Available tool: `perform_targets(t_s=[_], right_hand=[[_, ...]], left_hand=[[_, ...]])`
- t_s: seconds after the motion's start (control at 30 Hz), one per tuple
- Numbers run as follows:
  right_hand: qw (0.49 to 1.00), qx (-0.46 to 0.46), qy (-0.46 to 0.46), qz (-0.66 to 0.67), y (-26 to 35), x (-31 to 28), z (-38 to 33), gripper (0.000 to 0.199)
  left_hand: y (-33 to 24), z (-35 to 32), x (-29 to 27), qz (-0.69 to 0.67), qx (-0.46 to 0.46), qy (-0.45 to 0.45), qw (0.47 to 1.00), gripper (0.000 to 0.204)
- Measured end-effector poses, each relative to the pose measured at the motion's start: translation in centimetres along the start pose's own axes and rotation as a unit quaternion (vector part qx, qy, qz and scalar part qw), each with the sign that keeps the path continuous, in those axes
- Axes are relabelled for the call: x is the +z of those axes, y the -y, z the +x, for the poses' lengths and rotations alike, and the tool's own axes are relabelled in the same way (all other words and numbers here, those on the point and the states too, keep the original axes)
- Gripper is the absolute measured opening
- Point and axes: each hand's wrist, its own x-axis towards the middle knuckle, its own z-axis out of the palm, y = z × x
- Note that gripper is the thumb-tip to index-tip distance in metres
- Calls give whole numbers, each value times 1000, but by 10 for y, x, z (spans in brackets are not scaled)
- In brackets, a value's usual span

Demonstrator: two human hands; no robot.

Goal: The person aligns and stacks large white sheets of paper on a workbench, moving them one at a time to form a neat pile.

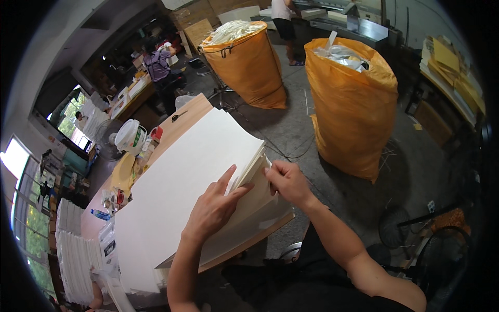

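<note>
A tall stack of large white paper sheets [192,156] lies on the table, its edge facing me loosely fanned. My left hand [210,210] rests at that edge with index finger and thumb stretched apart, the index finger along the top sheet and the thumb by the sheet edges. Across the same corner, my right hand [288,182] is closed, fingers curled in a pinch on the edges of several sheets. How many sheets lie between its fingers is hidden.
Scissors [178,116] and a white bucket [130,136] sit on the wooden table [200,106]. Beyond stand two large orange sacks [353,109] [247,67] filled with scraps. A fan [447,260] is at lower right. Two people work in the background; an arm [97,294] shows lower left.
</note>
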Motion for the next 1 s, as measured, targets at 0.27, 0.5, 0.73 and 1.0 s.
perform_targets(t_s=[0.27, 0.5, 0.73, 1.0], right_hand=[[955, 92, 50, 279, 2, -5, 5, 34], [936, -259, -179, -157, -7, -4, -17, 29], [869, -292, 129, -378, -17, -7, -32, 34], [891, -258, 116, -354, -20, -6, -33, 45]], left_hand=[[-5, -3, 5, -34, -9, -34, 999, 60], [-2, -3, 2, -50, -9, -32, 998, 60], [-6, -5, 23, 115, 91, -37, 989, 71], [-2, 0, 47, 103, 47, -81, 990, 86]])
